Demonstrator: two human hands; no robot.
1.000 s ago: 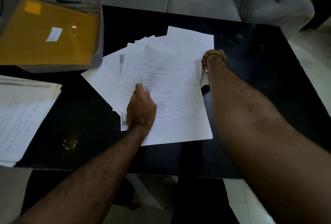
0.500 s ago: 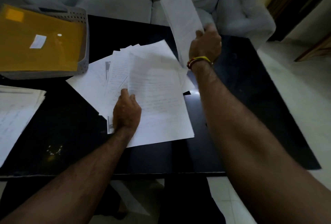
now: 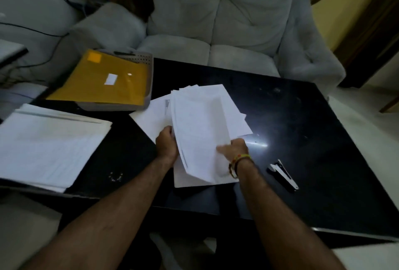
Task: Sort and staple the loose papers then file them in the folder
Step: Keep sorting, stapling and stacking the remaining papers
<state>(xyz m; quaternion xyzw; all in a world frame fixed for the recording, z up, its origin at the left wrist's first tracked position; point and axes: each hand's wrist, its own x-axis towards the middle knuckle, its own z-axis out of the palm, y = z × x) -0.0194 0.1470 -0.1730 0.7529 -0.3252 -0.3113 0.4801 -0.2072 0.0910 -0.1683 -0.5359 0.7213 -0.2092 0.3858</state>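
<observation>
A loose stack of white handwritten papers (image 3: 200,127) lies in the middle of the black table (image 3: 302,123). My left hand (image 3: 167,145) grips the stack's left edge. My right hand (image 3: 234,148) grips its right edge, thumb across the top sheet, and the near part of the stack is lifted off a bottom sheet. A black and white stapler (image 3: 282,174) lies on the table to the right of my right wrist. The yellow folder (image 3: 101,79) rests on a grey tray (image 3: 149,88) at the back left.
A second pile of written papers (image 3: 47,144) sits at the table's left edge. A grey sofa (image 3: 216,32) stands behind the table. Pale floor tiles (image 3: 367,135) show to the right.
My right hand brought the raised sheet down onto the spread papers. Both hands have gathered the fan of sheets into one stack. The view has pulled back, showing the stapler.
</observation>
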